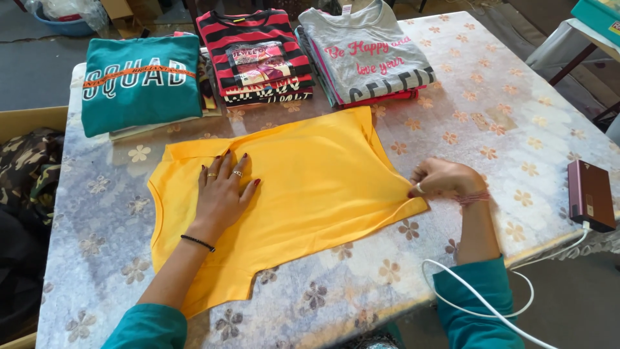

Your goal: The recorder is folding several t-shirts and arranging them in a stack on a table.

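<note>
Three stacks of folded shirts sit along the far edge of my flowered table (516,129) — a teal stack (139,84) at the left, a red-and-black striped stack (258,55) in the middle, a grey stack (365,55) to its right. Nearer me, the yellow shirt (303,187) lies spread flat. My left hand (223,194) rests open on it, fingers splayed, gripping nothing. My right hand (442,179) is closed, pinching the shirt's right corner. Further right lies a dark red power bank (589,195) — its white cable (484,304) loops off the table's near edge.
</note>
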